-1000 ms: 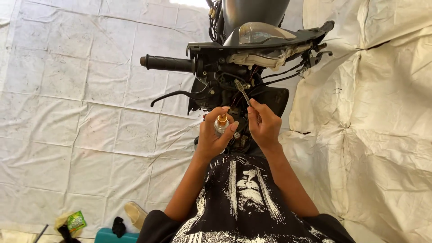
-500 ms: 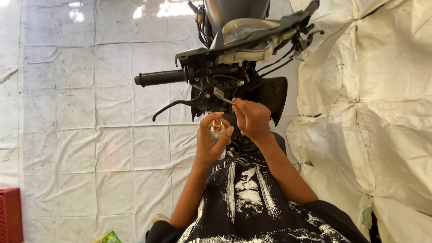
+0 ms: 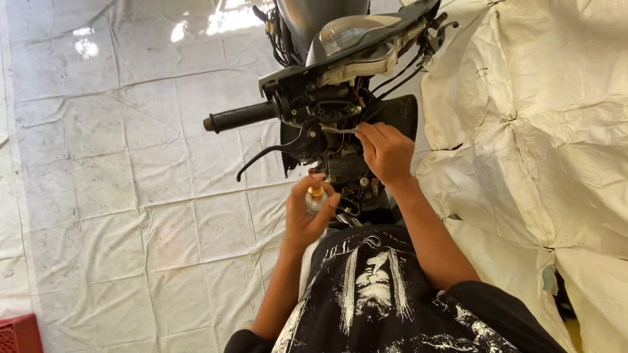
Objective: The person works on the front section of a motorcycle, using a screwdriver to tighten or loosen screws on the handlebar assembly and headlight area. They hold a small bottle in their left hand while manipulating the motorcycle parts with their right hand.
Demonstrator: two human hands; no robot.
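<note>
My left hand [image 3: 304, 219] is shut around a small clear bottle [image 3: 315, 199] with a golden neck, held upright just below the motorcycle's handlebar. My right hand [image 3: 387, 153] pinches a thin applicator stick [image 3: 337, 129] whose tip touches the exposed switch housing [image 3: 320, 108] next to the black handlebar grip [image 3: 241, 117]. Loose wires and connectors [image 3: 350, 173] hang under the housing, between my two hands. The brake lever [image 3: 265, 155] curves down to the left of the bottle.
The motorcycle's headlight cover [image 3: 356, 33] and cables lie beyond the handlebar. A white tarp [image 3: 131, 209] covers the floor on the left, and a cream fabric cover [image 3: 543, 131] drapes over something on the right. A red crate [image 3: 18, 333] sits at the bottom left corner.
My right hand has risen away from the bottle and brought the stick's tip to the switch housing. The left hand keeps holding the bottle. The view has shifted over the floor.
</note>
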